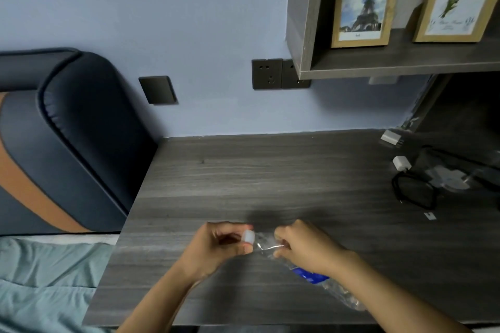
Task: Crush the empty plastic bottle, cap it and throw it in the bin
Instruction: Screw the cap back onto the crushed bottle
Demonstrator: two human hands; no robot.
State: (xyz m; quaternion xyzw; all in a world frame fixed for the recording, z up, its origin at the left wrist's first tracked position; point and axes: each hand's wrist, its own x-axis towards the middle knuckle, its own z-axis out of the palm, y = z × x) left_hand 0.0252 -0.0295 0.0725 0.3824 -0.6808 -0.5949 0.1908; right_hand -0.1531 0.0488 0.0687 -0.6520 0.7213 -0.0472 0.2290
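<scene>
A crumpled clear plastic bottle (332, 289) with a blue label lies slanted just above the grey wooden desk (243, 176), its neck pointing left. My right hand (303, 249) grips the bottle near its shoulder. My left hand (219, 246) pinches the white cap (249, 236), which sits at the bottle's mouth. Whether the cap is screwed tight cannot be told. No bin is in view.
White chargers (401, 163), black cables (414, 192) and a clear bag lie at the desk's right. A dark padded headboard (67, 138) and pale green bedding (46, 278) are on the left. Wall sockets (267, 73) and a shelf with two framed pictures (362, 0) hang above.
</scene>
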